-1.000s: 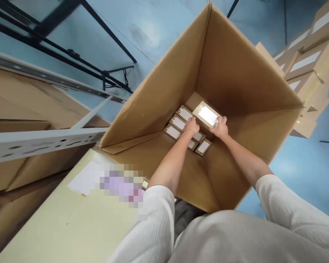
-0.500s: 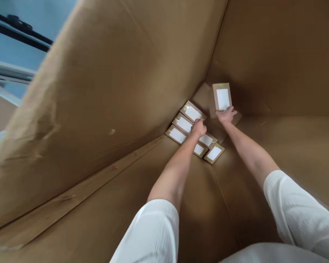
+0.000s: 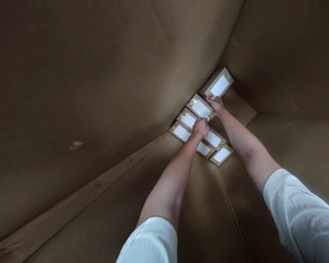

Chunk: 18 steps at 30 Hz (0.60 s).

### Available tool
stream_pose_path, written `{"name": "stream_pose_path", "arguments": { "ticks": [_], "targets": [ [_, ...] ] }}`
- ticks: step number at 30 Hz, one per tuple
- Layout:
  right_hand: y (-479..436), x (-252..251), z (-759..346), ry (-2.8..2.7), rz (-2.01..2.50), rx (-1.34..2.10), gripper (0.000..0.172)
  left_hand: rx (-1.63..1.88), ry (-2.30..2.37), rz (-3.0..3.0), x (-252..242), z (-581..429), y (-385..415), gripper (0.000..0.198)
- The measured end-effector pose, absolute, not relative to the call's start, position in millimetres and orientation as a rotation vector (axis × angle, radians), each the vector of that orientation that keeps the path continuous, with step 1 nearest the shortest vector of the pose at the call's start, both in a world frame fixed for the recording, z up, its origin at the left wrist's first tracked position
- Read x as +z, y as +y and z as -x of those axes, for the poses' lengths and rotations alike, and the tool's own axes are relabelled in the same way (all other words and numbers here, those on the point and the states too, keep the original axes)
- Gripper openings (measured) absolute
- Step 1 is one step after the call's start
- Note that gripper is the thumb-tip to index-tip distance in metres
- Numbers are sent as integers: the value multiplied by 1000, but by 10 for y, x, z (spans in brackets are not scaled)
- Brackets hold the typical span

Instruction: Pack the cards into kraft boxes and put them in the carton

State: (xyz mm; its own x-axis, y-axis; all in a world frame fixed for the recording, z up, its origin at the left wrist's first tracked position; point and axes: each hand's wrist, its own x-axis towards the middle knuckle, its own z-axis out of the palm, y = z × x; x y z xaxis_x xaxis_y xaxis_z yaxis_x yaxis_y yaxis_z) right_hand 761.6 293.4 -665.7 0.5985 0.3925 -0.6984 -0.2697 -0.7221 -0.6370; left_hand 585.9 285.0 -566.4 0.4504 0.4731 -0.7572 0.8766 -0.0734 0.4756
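Observation:
I am leaning deep into a large cardboard carton [image 3: 104, 91]. Several small brown boxes with white labels [image 3: 200, 108] lie side by side on its bottom against the left wall. My left hand [image 3: 200, 127] is curled and rests on top of that row. My right hand [image 3: 215, 103] reaches past it to one more small labelled box [image 3: 219, 85], which sits at the far end of the row near the corner; the fingers touch its near end, and I cannot see whether they grip it.
Brown carton walls fill the whole view. A bare strip of carton floor [image 3: 241, 109] lies to the right of the row. A flap seam [image 3: 71, 197] runs along the lower left wall.
My head has moved further down into the carton, so the room outside is no longer seen. The box by my right hand has gone from upright to lying at the row's far end.

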Motion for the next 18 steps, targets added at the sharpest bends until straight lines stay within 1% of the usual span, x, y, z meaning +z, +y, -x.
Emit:
{"name": "stream_pose_path", "arguments": {
  "ticks": [2,5,9,13,18],
  "targets": [
    [2913,-6622,-7567,14,2127,1196,81,-505,1182,-1695,-5657,-5857,2855,39],
    [2868,-6525,-7557,32,2227,1178,76,-506,1190,-1684,-5630,-5869,2860,36],
    [2762,-6298,-7612,-26,2288,1173,69,-483,1218,-1720,-5491,-5925,2876,41],
    [2589,-5858,-7665,-124,2268,1199,67,-448,1234,-1741,-5146,-6056,2880,49],
    [2338,-5147,-7711,-151,2221,1247,58,-449,1232,-1807,-4541,-6205,2867,50]
  ]
}}
